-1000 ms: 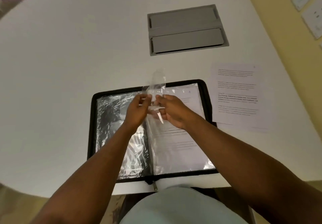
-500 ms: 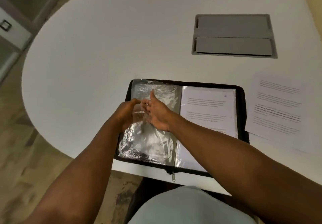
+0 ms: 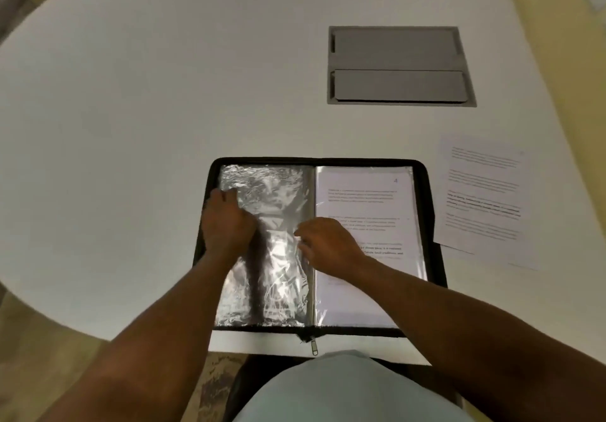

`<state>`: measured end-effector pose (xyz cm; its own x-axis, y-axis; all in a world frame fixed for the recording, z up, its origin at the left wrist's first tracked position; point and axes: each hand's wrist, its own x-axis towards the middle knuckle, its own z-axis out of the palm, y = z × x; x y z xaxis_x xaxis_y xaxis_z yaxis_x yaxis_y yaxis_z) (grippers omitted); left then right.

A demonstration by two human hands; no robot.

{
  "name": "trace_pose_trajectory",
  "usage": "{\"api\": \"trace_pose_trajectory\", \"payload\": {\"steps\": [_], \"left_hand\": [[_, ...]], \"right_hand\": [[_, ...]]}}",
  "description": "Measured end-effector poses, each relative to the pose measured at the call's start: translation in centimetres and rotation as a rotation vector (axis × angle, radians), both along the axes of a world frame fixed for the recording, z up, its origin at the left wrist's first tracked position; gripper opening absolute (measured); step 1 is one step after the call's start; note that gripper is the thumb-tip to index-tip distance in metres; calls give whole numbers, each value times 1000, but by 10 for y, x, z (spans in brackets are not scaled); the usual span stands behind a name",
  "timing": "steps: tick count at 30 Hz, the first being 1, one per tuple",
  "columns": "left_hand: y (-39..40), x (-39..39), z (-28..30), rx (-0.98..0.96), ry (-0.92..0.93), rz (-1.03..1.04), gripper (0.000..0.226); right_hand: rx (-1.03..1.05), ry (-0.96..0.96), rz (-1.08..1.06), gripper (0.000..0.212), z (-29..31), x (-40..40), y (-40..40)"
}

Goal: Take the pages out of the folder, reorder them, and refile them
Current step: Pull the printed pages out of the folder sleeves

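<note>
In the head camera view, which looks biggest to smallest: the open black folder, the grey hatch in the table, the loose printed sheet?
1. Black folder, clearly largest.
2. Grey hatch.
3. Loose printed sheet, close to the hatch; it lies nearer the camera, so that ranking is unsure.

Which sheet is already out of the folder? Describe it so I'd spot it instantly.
Start at the open black folder on the white table. Just right of it lies a loose printed page. Unlike the sleeved page marked 4, it lies bare on the tabletop.

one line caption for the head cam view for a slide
Both hands, left and right, press on the empty plastic sleeve of an open folder; loose pages lie beside it.
</note>
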<state>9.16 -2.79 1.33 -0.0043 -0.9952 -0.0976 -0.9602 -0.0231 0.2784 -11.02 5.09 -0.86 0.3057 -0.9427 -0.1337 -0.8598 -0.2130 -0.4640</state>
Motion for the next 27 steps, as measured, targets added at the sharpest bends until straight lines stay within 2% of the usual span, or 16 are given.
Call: {"api": "trace_pose_trajectory", "payload": {"steps": [2, 4, 6, 8, 12, 20, 23, 27], "left_hand": [[-5, -32, 0, -12, 74, -179, 42], [-10, -63, 0, 39, 136, -327, 37], [-14, -92, -3, 102, 163, -442, 37], [-18, -115, -6, 175, 177, -499, 47], [-27, -142, -19, 234, 93, -585, 66], [-42, -153, -46, 206, -79, -654, 64], [-45, -153, -49, 144, -74, -658, 59], [-51, -158, -43, 61, -44, -680, 55]], "right_hand": [[-49, -28, -156, 26, -7, -25, 8], [-56, -54, -338, 34, -12, -49, 14], [1, -45, -458, 45, -12, -72, 13], [103, 4, -509, 58, -10, -91, 7], [220, 101, -556, 71, -13, -124, -4], [238, 233, -536, 84, -26, -156, -28], [161, 283, -489, 82, -30, -157, -28], [15, 162, -533, 72, -24, -156, -35]]}}
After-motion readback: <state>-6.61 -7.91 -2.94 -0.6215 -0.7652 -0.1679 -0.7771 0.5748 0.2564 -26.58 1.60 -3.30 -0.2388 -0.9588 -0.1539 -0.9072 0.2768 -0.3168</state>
